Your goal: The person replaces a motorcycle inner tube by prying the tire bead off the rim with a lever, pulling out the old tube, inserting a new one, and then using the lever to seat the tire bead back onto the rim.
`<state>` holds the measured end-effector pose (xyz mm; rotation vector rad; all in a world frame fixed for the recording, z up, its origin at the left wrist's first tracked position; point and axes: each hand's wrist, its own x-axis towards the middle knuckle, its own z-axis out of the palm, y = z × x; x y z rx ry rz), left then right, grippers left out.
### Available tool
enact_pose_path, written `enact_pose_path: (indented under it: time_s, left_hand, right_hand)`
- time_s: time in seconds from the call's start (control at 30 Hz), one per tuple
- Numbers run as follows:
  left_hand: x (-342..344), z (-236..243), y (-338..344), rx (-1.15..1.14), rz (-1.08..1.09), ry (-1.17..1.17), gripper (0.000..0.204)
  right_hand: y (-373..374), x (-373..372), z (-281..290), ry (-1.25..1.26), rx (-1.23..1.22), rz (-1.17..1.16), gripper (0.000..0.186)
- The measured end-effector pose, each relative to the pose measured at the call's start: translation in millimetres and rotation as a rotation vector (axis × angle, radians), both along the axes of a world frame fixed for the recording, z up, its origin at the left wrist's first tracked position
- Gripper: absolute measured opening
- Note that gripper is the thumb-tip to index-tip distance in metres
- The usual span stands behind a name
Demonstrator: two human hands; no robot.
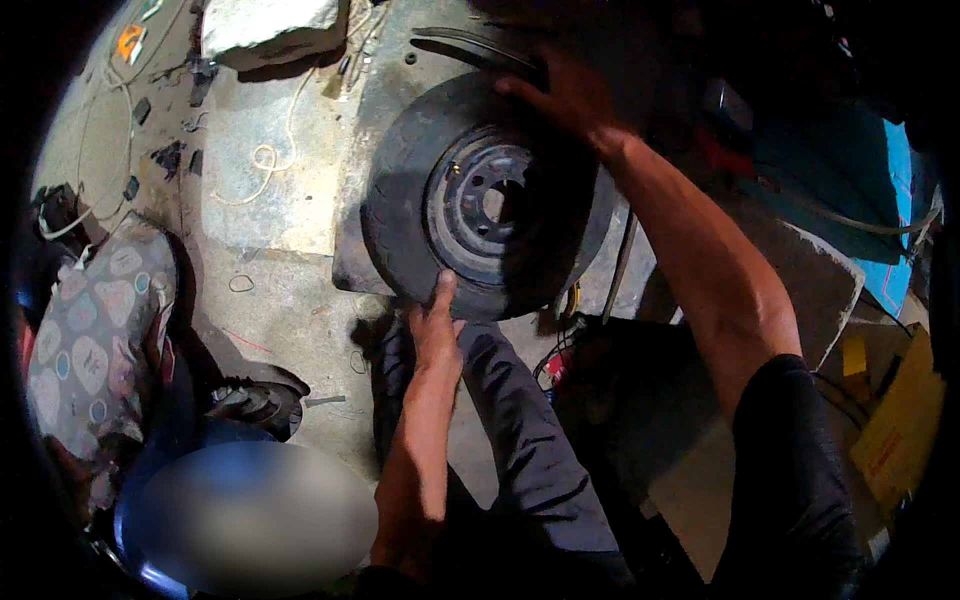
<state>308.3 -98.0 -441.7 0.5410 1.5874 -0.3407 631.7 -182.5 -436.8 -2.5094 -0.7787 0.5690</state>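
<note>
A black tire on a dark steel rim (500, 162) lies on its side in front of me, over a grey metal sheet (352, 262). My left hand (436, 325) grips the tire's near edge, its thumb on the sidewall (398, 228) and its fingers out of sight underneath. At the far right edge my right hand (572, 98) is closed on the tire, thumb stretched along the sidewall; shadow hides most of its fingers. A curved metal bar (462, 40) lies just beyond the tire, one end disappearing beside my right hand.
Another thin bar (622, 262) is right of the tire. A white block (272, 28) and a loose cord (268, 165) are at the far left. A patterned cushion-like thing (105, 330) sits at left. Blue sheeting (850, 200) and a yellow box (895, 420) are at right.
</note>
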Motion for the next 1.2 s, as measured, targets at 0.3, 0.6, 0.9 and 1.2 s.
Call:
enact_pose_path:
  time_s: [0.3,0.6,0.9,1.2]
  left_hand:
    - [-22,-5,96,0.382,-0.145,-0.521,0.07]
    - [-14,-18,134,0.373,-0.279,-0.231,0.078]
    - [-21,-29,130,0.283,-0.095,-0.538,0.062]
    - [-14,-30,145,0.282,-0.367,-0.375,0.064]
  right_hand:
    - [-19,-99,-9,0.118,-0.299,-0.521,0.09]
    - [-7,-101,3,0.198,-0.28,-0.636,0.091]
    - [-150,-291,89,0.642,0.195,-0.933,0.025]
    - [-271,-493,237,1.172,-0.349,-0.46,0.04]
